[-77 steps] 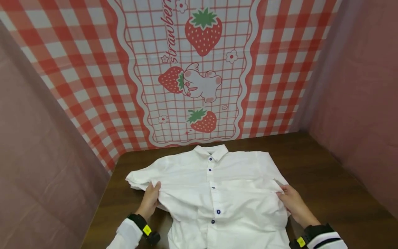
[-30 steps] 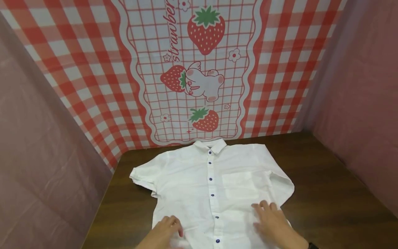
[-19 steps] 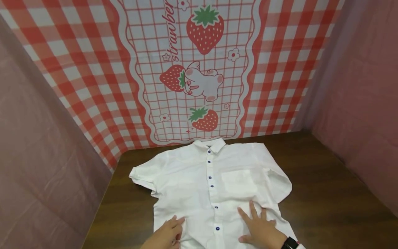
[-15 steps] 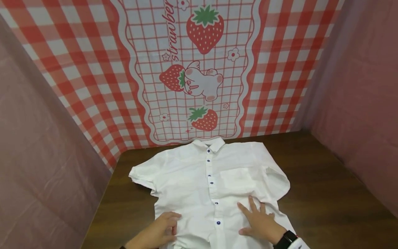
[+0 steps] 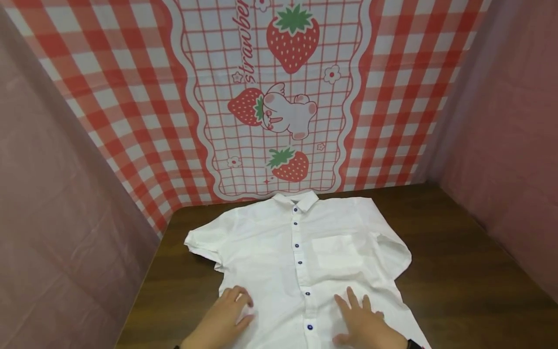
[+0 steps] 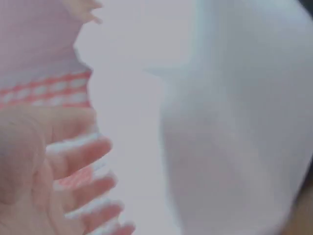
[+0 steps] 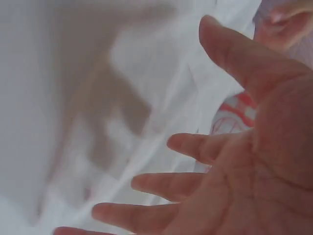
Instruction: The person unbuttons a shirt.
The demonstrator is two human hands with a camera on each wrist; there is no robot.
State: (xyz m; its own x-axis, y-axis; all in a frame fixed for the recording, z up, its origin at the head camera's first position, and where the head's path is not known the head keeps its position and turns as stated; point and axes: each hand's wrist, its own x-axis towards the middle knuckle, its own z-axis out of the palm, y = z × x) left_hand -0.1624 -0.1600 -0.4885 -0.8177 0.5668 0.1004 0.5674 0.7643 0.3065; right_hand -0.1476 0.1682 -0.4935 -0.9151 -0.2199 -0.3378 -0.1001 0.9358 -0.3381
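A white short-sleeved shirt (image 5: 270, 271) with dark blue buttons lies front side up, its collar toward the back wall. My left hand (image 5: 224, 317) is over its lower left front, fingers loosely bent and holding nothing. In the left wrist view the fingers of that hand (image 6: 73, 171) are spread in front of blurred white cloth. On the other side of the button strip my right hand (image 5: 364, 322) has its fingers spread, close over the cloth below the chest pocket (image 5: 337, 252). The right wrist view shows its palm (image 7: 234, 181) and straight fingers. The shirt's hem is out of view.
The shirt lies on a dark brown wooden table (image 5: 453, 252). Behind it hangs a red and white checked cloth (image 5: 392, 97) with strawberry pictures. Pink curtains (image 5: 65, 218) enclose the left and right sides.
Both hands have let go of the shirt's sides and moved onto its lower front. The shirt lies flatter, its collar slightly nearer the wall. Lately the left hand has shifted slightly.
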